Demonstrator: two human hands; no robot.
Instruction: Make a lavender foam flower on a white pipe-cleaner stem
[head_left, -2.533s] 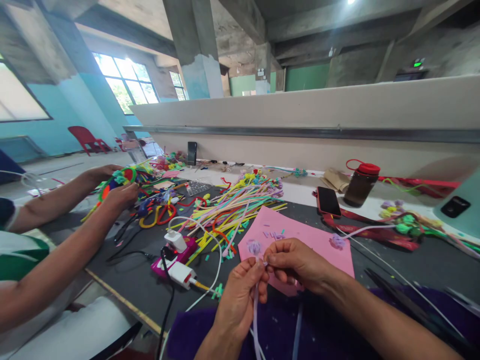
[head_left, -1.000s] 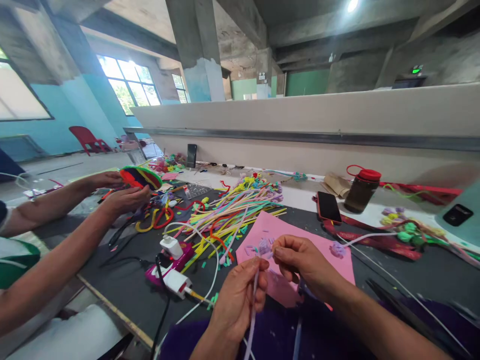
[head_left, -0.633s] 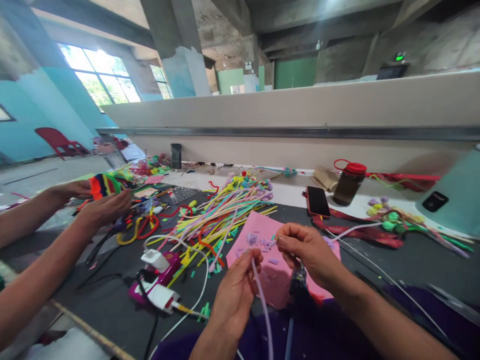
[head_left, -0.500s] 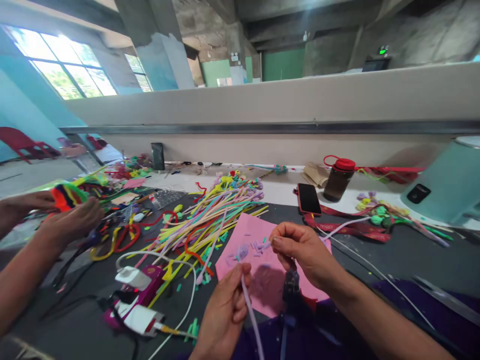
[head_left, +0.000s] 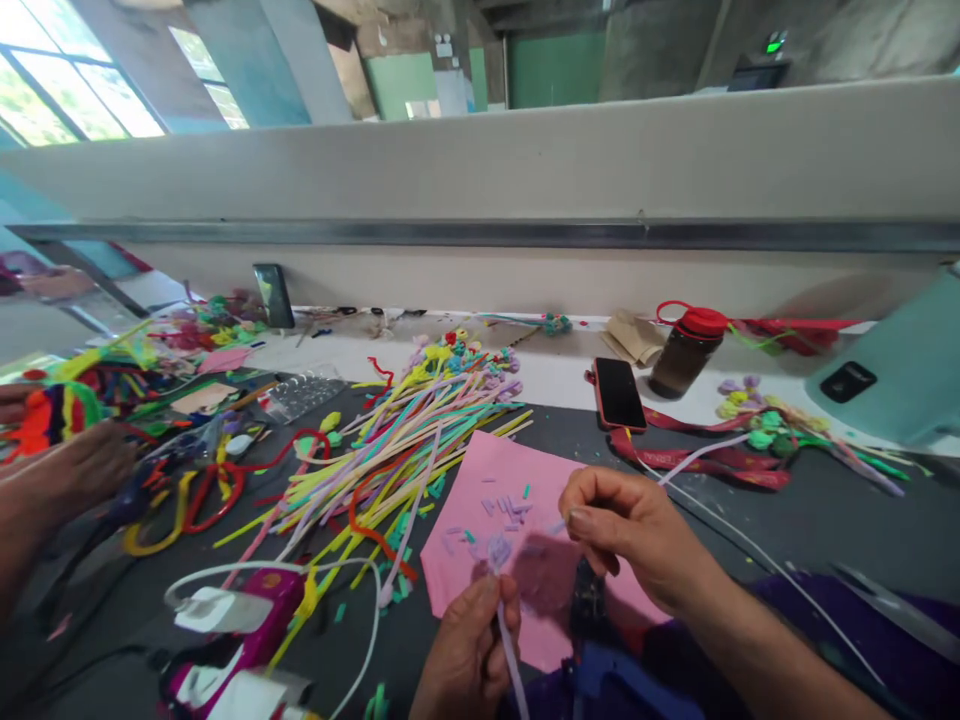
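My left hand (head_left: 476, 640) is closed on a lavender pipe cleaner (head_left: 512, 665). Its coiled lavender tip (head_left: 499, 550) stands just above my fingertips. To the right, my right hand (head_left: 630, 530) pinches a small lavender pipe-cleaner piece (head_left: 556, 526) between thumb and forefinger, apart from the coiled tip. Beneath both hands lies a pink sheet (head_left: 480, 480) with short lavender and green clippings on it. Below my right hand is a blue tool with a dark nozzle (head_left: 611, 675), resembling a glue gun and partly blurred.
Left of the sheet spreads a pile of coloured pipe cleaners (head_left: 397, 440). A magenta power strip (head_left: 259, 620) with white chargers is at the lower left. A phone (head_left: 619, 393) and a bottle (head_left: 684, 355) stand behind. Another person's hand (head_left: 82, 470) works at the far left.
The view has shifted, so the table items sit further left. Both hands stay closed, and my right hand's piece is a little further from the coiled tip.
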